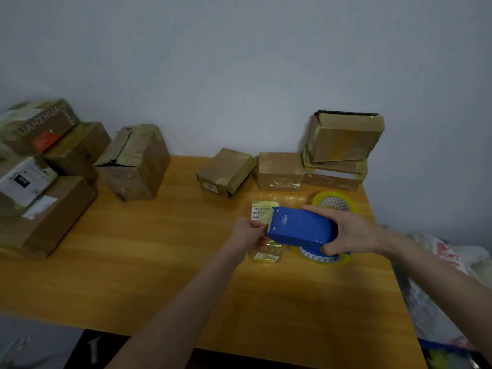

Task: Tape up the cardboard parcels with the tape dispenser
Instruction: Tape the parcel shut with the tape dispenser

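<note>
My right hand point(348, 231) grips the rear of a blue tape dispenser point(298, 227) held just above the wooden table point(159, 262). A roll of clear yellowish tape point(323, 258) sits in the dispenser's underside. My left hand point(250, 233) pinches at the dispenser's toothed front edge, where the tape end would be; the tape itself is too faint to make out. A small flat packet point(262, 209) wrapped in yellowish tape, with a barcode label, lies on the table under both hands. Cardboard parcels stand behind: a small one point(226, 171) and another point(279, 170).
A spare tape roll point(334, 201) lies at the back right. Two stacked parcels point(343, 147) lean on the wall. A torn taller box point(133, 161) and a pile of boxes point(40, 177) fill the left. Plastic bags point(447, 262) lie off the table's right edge.
</note>
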A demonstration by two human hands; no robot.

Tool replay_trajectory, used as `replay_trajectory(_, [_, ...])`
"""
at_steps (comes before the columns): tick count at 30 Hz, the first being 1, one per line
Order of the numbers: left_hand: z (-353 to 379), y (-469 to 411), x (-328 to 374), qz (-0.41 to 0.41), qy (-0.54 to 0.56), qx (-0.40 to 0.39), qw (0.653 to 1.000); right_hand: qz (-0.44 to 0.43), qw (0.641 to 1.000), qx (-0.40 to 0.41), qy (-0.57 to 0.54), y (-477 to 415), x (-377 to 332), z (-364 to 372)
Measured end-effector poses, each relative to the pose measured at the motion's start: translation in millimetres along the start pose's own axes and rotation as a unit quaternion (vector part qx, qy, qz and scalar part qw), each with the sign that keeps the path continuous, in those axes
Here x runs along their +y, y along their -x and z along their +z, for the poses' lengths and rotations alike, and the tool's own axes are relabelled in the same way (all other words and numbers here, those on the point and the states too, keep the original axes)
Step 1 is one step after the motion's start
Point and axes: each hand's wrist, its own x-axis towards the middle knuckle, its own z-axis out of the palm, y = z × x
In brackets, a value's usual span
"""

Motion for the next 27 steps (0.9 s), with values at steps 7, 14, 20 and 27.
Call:
replay_trajectory(7, [-15.7, 4.5, -4.1, 0.026, -0.031, 0.001, 0.999, -0.020, 0.999, -0.016, 0.025, 0.1, -4.8, 2.7])
replay_trajectory(14, [-51.4, 6.4, -20.5, 0.023, -0.039, 0.043, 0.998, 0.021, 0.999, -0.027, 0.016, 11.3, 14.6, -3.1])
replay_trajectory(20, [-50.7, 4.9, -35.3, 0.025, -0.054, 0.061, 0.996, 0.062, 0.996, -0.062, 0.034, 18.4, 38.9, -10.0])
replay_trajectory(27, [-44.1, -3.0, -46.9, 0.019, -0.062, 0.080, 0.995, 0.075, 0.993, -0.056, 0.070, 8.3, 48.1, -8.4])
